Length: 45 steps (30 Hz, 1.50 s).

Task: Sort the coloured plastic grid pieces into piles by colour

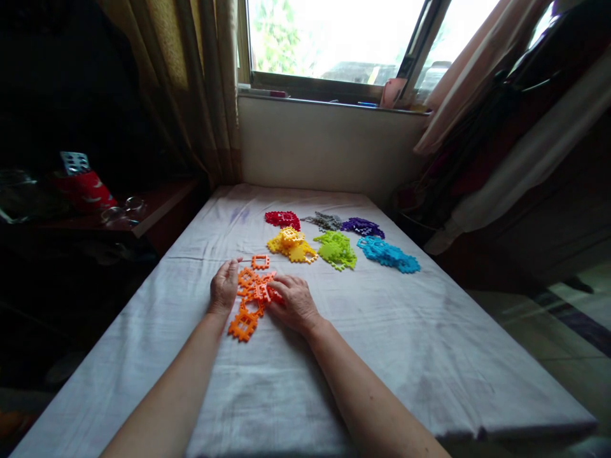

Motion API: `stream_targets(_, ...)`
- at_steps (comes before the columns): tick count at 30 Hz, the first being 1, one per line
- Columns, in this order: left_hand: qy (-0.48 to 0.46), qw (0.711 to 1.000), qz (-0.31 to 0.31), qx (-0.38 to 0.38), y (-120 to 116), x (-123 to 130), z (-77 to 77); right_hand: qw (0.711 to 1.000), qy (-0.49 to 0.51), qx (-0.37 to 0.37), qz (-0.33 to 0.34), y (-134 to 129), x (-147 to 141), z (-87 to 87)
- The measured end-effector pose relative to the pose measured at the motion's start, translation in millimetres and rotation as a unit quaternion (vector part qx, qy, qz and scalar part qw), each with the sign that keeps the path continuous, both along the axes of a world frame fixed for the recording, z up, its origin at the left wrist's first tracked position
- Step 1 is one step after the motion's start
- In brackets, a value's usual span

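My left hand (224, 287) rests on its edge along the left side of a loose pile of orange plastic interlocking pieces (245, 278). Its fingers are extended and close together, with no piece seen in them. From the right, my right hand (294, 303) touches the pile, its thumb and fingers apart over tilted, lighter orange pieces; its fingertips are partly hidden. A square orange piece (260, 261) lies just beyond the pile. Nearest me is a toothed orange piece (243, 326), flat on the cloth between my forearms.
Beyond my hands lie heaps of similar pieces: yellow (292, 247), red (281, 219), grey (325, 221), green (337, 250), purple (363, 226) and blue (389, 254). A pale cloth (382, 356) covers the table. Glasses (125, 210) lie on a dark side table at left.
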<state>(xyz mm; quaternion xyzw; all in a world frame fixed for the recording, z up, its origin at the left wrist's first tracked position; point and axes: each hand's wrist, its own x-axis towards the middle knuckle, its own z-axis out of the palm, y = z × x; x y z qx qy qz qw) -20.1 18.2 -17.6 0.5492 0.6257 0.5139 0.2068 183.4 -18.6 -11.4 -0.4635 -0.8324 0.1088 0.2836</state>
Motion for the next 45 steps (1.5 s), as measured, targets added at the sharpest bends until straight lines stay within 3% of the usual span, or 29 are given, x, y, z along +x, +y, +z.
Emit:
stream_targets(5, 0.059, 0.988, -0.135, -0.046, -13.4, -26.4, 14.4, 0.993, 0.085, 0.005, -0.079, 10.1, 18.0, -5.7)
stream_targets(10, 0.201, 0.940, -0.246, -0.122, -28.3, -52.8, 19.7, 0.962, 0.124, -0.071, -0.232, 25.4, 54.9, -2.7)
stream_targets(15, 0.356, 0.888, -0.246, -0.156, -38.1, -58.9, 7.1, 0.935, 0.094, -0.102, -0.328, 29.9, 84.7, -1.6)
stream_targets(19, 0.374, 0.890, -0.221, -0.138, -34.7, -65.0, 0.5, 0.929, 0.064, -0.048, -0.362, 28.2, 95.1, -6.6)
stream_targets(25, 0.368, 0.908, -0.141, -0.137, -27.6, -72.8, 3.0, 0.939, 0.080, -0.032, -0.332, 24.9, 83.3, -8.7)
stream_targets(32, 0.324, 0.933, -0.115, -0.110, -28.2, -63.3, 4.6, 0.954, 0.083, 0.006, -0.287, 22.2, 72.3, -10.2)
stream_targets(35, 0.317, 0.933, -0.135, -0.107, -29.5, -62.8, 5.7, 0.957, 0.065, 0.000, -0.284, 20.4, 73.6, -10.2)
stream_targets(41, 0.369, 0.892, -0.203, -0.163, -37.1, -67.7, 7.7, 0.965, -0.014, -0.042, -0.259, 12.4, 69.9, -3.7)
stream_targets(45, 0.355, 0.900, -0.211, -0.135, -37.2, -70.3, 8.6, 0.960, 0.003, -0.030, -0.278, 9.0, 73.8, -3.1)
